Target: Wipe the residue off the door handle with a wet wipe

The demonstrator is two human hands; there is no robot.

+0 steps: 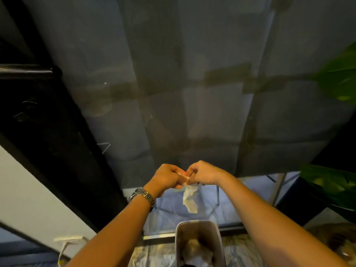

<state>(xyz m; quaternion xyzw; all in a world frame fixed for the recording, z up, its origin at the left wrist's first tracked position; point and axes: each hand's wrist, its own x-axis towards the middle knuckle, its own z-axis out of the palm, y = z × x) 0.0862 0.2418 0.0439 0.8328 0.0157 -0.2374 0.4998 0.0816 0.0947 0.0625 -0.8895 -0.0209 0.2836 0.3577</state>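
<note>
A crumpled white wet wipe point(190, 196) hangs down from between my two hands, in front of a frosted glass wall. My left hand point(167, 177), with a metal watch on its wrist, pinches the wipe's top edge. My right hand point(202, 173) pinches the same edge, its fingertips almost touching the left hand's. A dark horizontal door handle point(28, 71) sits on the black door frame at the far left, well away from both hands. The handle's surface is too dark to show residue.
A grey waste bin point(180, 239) holding crumpled paper stands on the floor directly below the wipe. Green plant leaves point(339, 79) reach in from the right. The black door frame point(57, 132) runs diagonally on the left, beside a white wall point(28, 199).
</note>
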